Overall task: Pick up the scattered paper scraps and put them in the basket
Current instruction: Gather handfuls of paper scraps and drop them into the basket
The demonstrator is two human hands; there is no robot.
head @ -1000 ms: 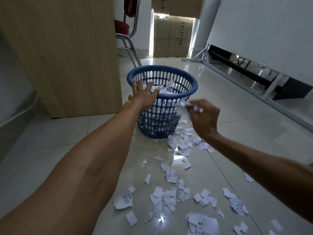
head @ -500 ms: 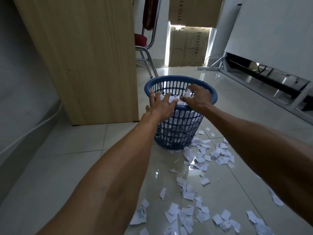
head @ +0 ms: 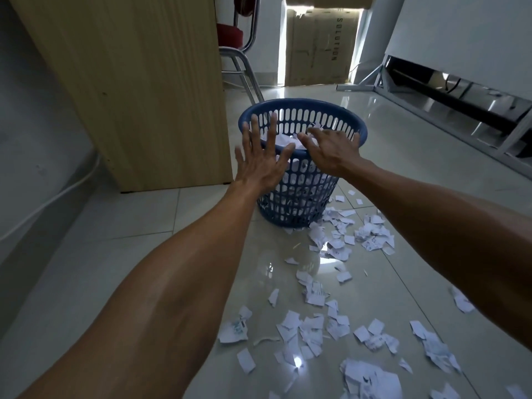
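A blue slotted plastic basket (head: 299,197) stands on the tiled floor with white paper scraps inside it. My left hand (head: 260,162) is spread flat with straight fingers in front of the basket's near left rim and holds nothing. My right hand (head: 331,149) hovers over the basket's mouth, palm down, fingers relaxed; I see no scrap held in it. Several white paper scraps (head: 339,240) lie scattered on the floor from the basket's base toward me, with a thicker patch of scraps (head: 311,332) nearer.
A wooden cabinet side (head: 138,90) stands left of the basket. Behind it are a red chair with metal legs (head: 239,53) and cardboard boxes (head: 319,47). A white board on a metal frame (head: 460,105) runs along the right. A grey wall with a cable is at the left.
My right hand carried scraps up from the floor to the basket's mouth and has opened over it. My left hand has come off the rim and spread its fingers.
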